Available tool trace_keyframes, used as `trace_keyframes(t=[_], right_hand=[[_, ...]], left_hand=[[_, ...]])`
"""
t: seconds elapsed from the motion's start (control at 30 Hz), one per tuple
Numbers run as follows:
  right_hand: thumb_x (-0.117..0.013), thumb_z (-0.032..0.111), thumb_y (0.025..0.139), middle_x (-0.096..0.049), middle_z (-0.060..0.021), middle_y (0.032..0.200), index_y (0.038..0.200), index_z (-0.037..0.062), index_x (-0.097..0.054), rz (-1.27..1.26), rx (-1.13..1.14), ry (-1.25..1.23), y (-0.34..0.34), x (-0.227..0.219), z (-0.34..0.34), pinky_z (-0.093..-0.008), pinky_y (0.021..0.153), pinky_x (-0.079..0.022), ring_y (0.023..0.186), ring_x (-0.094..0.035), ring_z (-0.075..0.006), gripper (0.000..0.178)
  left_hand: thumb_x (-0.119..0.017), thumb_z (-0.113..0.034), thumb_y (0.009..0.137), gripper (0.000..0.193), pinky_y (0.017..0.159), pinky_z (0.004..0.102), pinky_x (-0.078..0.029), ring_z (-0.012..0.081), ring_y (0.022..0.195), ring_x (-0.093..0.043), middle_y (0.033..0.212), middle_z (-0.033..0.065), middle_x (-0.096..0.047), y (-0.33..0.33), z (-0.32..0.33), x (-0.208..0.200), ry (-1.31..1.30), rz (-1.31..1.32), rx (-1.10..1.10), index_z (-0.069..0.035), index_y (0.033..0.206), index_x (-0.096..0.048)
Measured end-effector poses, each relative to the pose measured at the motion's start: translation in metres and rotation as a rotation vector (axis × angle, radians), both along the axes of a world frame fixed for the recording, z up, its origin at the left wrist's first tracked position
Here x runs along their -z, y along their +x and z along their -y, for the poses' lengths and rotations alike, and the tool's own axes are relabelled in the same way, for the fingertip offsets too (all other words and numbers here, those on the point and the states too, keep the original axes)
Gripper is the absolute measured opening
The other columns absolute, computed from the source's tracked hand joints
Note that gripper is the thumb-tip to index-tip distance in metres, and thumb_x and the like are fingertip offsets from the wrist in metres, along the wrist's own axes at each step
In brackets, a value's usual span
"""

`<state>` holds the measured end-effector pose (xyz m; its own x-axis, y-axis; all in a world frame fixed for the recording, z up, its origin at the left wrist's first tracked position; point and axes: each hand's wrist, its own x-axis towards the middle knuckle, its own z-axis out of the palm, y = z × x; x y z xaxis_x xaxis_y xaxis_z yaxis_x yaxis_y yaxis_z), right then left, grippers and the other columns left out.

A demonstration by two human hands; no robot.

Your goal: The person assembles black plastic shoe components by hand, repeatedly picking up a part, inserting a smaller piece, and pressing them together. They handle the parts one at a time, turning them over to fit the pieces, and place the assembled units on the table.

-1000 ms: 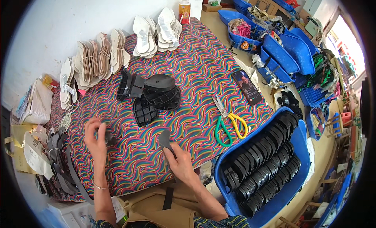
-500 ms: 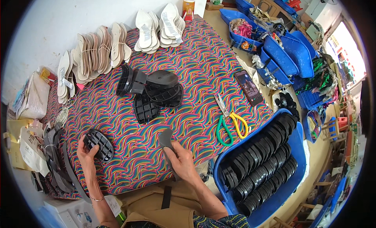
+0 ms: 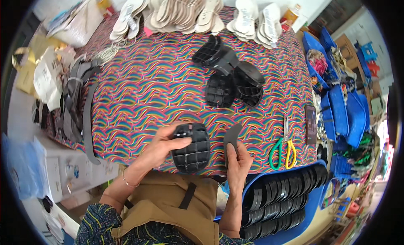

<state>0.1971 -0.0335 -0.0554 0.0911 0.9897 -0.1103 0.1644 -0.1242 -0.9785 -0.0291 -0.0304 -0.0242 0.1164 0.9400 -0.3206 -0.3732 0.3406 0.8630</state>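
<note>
Low in the middle of the frame, my left grip (image 3: pixel 162 144) is closed on a gridded black oval piece (image 3: pixel 191 154), thumb across its upper face; my fingers behind it are mostly hidden, so how far they wrap I can't tell. Just to its right, my right grip (image 3: pixel 239 158) pinches a curved grey strip (image 3: pixel 233 133). Other black pieces (image 3: pixel 221 91) lie on the patterned surface (image 3: pixel 139 106), right of upper centre.

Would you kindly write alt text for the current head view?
A person's left hand holds a black gridded piece and the right hand a curved grey strip, over a wavy-patterned tablecloth. More black pieces lie beyond; scissors lie at right.
</note>
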Motion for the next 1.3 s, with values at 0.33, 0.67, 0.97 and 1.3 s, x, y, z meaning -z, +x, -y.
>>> trace_keyframes(t=[0.33,0.67,0.97,1.3], right_hand=[[-0.059,0.006,0.098,-0.066,0.0011,0.091,0.126,-0.0039,-0.065,0.113,-0.106,0.010,-0.009,-0.003,0.004,-0.0210,0.068,-0.043,0.079,-0.053,-0.0045,0.030],[-0.055,0.003,0.098,-0.069,-0.0117,0.117,0.131,-0.0068,-0.060,0.134,-0.135,0.055,-0.009,0.003,0.004,-0.0278,0.094,-0.047,0.104,-0.061,-0.0129,0.035],[-0.055,0.002,0.097,-0.068,-0.0193,0.125,0.135,-0.0021,-0.057,0.190,-0.168,0.055,-0.003,0.010,0.005,-0.0282,0.085,-0.051,0.102,-0.066,-0.0148,0.039],[-0.049,0.001,0.100,-0.067,-0.0112,0.083,0.137,-0.0009,-0.056,0.325,-0.324,0.093,0.002,-0.020,0.021,-0.0288,0.064,-0.050,0.068,-0.062,-0.0145,0.038]], left_hand=[[-0.065,-0.006,0.091,0.019,0.064,0.0235,-0.047,0.0043,0.074,-0.056,0.081,-0.0014,-0.064,0.030,-0.009,0.022,0.052,-0.072,0.103,0.005,0.107,-0.068],[-0.064,-0.005,0.091,0.028,0.075,0.0236,-0.049,0.0056,0.086,-0.058,0.096,0.0000,-0.067,0.027,-0.017,0.018,-0.033,-0.090,0.203,0.005,0.117,-0.066],[-0.062,-0.006,0.091,0.028,0.074,0.0237,-0.048,0.0055,0.085,-0.058,0.096,-0.0008,-0.067,0.027,-0.022,0.022,-0.043,-0.112,0.235,0.003,0.118,-0.066],[-0.064,-0.004,0.088,0.023,0.070,0.0240,-0.049,0.0059,0.079,-0.060,0.091,-0.0002,-0.069,0.035,-0.017,0.021,-0.032,-0.002,0.058,0.002,0.109,-0.070]])
